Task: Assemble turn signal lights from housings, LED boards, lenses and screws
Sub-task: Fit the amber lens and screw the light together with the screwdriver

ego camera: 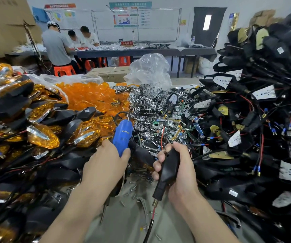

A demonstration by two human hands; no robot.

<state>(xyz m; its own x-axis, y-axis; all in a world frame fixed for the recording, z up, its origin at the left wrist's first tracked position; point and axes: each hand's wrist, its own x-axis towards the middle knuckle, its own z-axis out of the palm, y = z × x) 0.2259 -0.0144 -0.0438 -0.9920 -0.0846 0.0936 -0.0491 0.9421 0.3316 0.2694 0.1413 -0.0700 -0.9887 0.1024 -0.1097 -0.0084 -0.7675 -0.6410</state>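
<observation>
Crowded factory bench, viewed from just above the worker's own hands. Along the whole right side, a tall heap of black housings (257, 120) tangled in red and black wiring, many showing white or gold boards (264, 92) inside. Along the left side, an equally broad heap of finished lights (41, 135) with amber lenses and chrome inserts.

Far behind, a long grey table (141, 51) with three people (57, 44) bent over parts, orange stools (64, 70) beneath and posters (129, 14) on the wall.

Mid-bench, a mound of loose orange lenses (92, 95), touching on its right a mound of shiny chrome reflectors (148, 106). Just behind those, a crumpled clear plastic bag (150, 69) and a cardboard box (109, 72).

Nearest the viewer, between the two heaps, a bare strip of beige bench cover (134, 221).

Left hand (106, 163) wrapped round a blue electric screwdriver (122, 135), fingers curled tight on its body, black nose angled down and right toward the other hand.

Right hand (178, 165) clamped on one black housing (169, 165), thumb on top, fingers curled along its left edge, stem end pointing down toward the viewer, a red wire (153, 213) trailing from it. Contact between driver tip and that housing: impossible to tell.

Scattered on the beige cover below both hands, small silver screws (132, 190).
</observation>
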